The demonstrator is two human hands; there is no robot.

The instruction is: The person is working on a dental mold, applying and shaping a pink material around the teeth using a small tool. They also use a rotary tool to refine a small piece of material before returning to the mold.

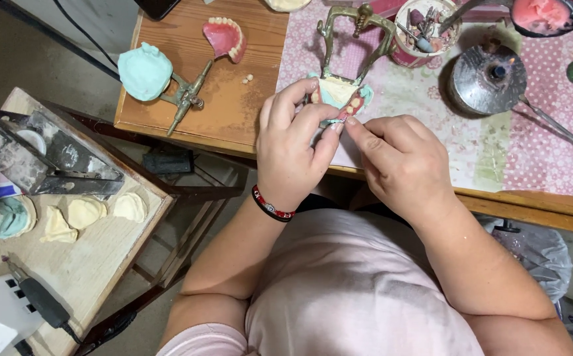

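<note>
— Two hands meet over one small job, right? Where exactly?

— At the near edge of the tabletop [234, 128]. The left hand [293, 155] and right hand [398, 161] come together fingertip to fingertip on the denture model [339, 95], a pale cast with a pink wax rim and a row of teeth, sitting in a brass-coloured articulator [356, 33].

— How are the fingers set?

— Narrow on both sides. The left thumb and forefinger wrap the model's left flank and steady it. The right thumb and forefinger are pinched tight on something tiny at the gum line; it's too small to make out.

— Which way does the model lie from them?

— Just beyond the fingertips, touching them. Its tooth row runs across, left to right, tilted down toward the right fingers. Both hands are equally close; the right does the fine pinch.

— And farther out?

— Beyond the right fingers, a small metal burner [491, 79] and a cup of burs [422, 29]. Well left of the left fingers, a teal cast on a hinge [145, 69] and a loose pink denture [226, 36].
</note>
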